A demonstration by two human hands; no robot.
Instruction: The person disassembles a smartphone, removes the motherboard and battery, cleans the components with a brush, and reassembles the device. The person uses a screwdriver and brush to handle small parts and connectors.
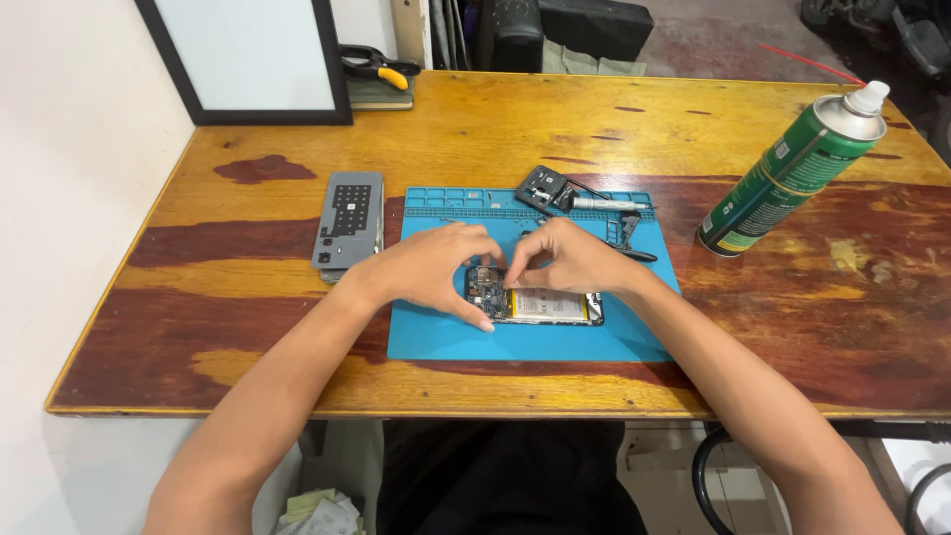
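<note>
An opened smartphone [540, 305] lies on a blue repair mat [555, 342], its circuit board and yellow-white battery exposed. My left hand [431, 269] rests on the phone's left end, thumb along its lower left corner. My right hand [575, 260] hovers over the phone's upper edge, fingertips pinched together above the circuit board; whether it holds a small part I cannot tell.
A grey case of screwdriver bits [349, 218] lies left of the mat. A black phone part [542, 188], a screwdriver [606, 204] and tweezers [630, 238] sit on the mat's far side. A green spray can [792, 173] stands at the right. A framed board [248, 59] leans at the back left.
</note>
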